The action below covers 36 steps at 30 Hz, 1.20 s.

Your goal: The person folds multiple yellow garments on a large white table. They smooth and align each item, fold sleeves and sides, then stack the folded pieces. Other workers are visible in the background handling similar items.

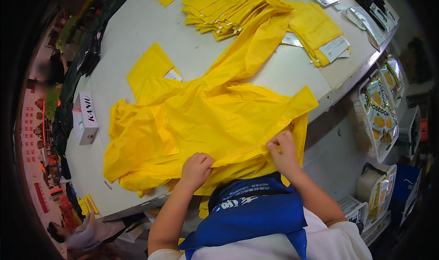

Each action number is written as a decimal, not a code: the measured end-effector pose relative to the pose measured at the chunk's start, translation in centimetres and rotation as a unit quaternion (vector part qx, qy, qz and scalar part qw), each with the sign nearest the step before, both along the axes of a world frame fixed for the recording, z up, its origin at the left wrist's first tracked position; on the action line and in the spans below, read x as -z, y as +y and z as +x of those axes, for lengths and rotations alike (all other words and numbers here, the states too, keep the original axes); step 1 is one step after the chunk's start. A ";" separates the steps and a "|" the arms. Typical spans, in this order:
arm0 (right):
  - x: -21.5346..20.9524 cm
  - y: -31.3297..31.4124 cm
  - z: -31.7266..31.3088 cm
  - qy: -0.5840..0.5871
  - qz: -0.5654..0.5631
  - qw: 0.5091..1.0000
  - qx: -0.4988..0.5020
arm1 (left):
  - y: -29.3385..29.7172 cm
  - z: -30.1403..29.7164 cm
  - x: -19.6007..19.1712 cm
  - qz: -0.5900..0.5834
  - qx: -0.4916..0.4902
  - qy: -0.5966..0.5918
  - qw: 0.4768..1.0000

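Bright, even overhead light, soft shadows; fisheye bends edges, dark vignette, rim slightly blurred.

The person wears a white short-sleeved shirt (338, 241) under a blue apron (256, 214) with white lettering across its top edge. Both forearms are bare, and the left hand (196, 168) and right hand (283, 152) carry no gloves.

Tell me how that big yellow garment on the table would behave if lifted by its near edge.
The yellow garment would probably flop and drape: it lies creased and bunches where the left hand and right hand pinch it. Its thin, slightly shiny cloth suggests it is light and may slide easily on the white table.
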State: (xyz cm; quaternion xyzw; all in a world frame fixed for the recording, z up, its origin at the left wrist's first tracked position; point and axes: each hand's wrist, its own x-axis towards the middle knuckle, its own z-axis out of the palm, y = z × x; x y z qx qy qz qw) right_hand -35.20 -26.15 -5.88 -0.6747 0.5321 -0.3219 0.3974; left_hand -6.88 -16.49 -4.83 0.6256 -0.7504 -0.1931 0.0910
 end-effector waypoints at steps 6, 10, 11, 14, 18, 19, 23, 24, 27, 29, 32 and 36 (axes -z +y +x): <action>1.4 -2.8 -5.6 0.075 0.054 0.992 0.083 | 0.5 1.2 -2.4 0.030 -0.006 0.014 0.999; 2.9 -2.4 -5.7 -0.002 0.148 0.984 0.101 | -0.4 0.6 -1.1 0.057 -0.002 -0.045 0.997; 3.4 -2.3 -5.9 -0.053 0.196 0.974 0.102 | -0.9 -0.1 -0.9 0.066 -0.003 -0.083 0.994; 4.0 -2.3 -6.2 -0.196 0.303 0.923 0.136 | -3.7 -4.8 -0.8 -0.027 0.040 -0.002 0.999; 2.0 -2.9 -3.9 -0.350 0.346 0.847 0.201 | -6.2 -11.2 2.3 -0.107 0.095 0.071 0.987; 2.1 -3.2 -4.1 -0.347 0.369 0.842 0.186 | -7.0 -12.3 2.2 -0.104 0.114 0.094 0.983; 4.9 -3.5 -5.7 -0.322 0.408 0.844 0.132 | -10.1 -14.6 2.2 0.005 0.137 0.137 0.981; 5.9 -3.4 -6.1 -0.315 0.403 0.851 0.119 | -11.4 -14.2 2.9 0.036 0.089 0.171 0.981; 7.4 -3.2 -7.1 -0.335 0.438 0.821 0.147 | -13.6 -13.3 6.5 0.112 -0.016 0.229 0.967; 4.9 -3.6 -5.6 -0.300 0.389 0.869 0.060 | -13.4 -13.4 7.6 0.140 -0.039 0.207 0.967; 4.4 -3.7 -4.1 -0.215 0.349 0.911 0.043 | -13.3 -13.5 8.3 0.181 -0.073 0.218 0.956; 7.6 -4.1 -4.9 -0.137 0.348 0.922 0.099 | -12.2 -11.7 6.7 0.201 -0.060 0.215 0.954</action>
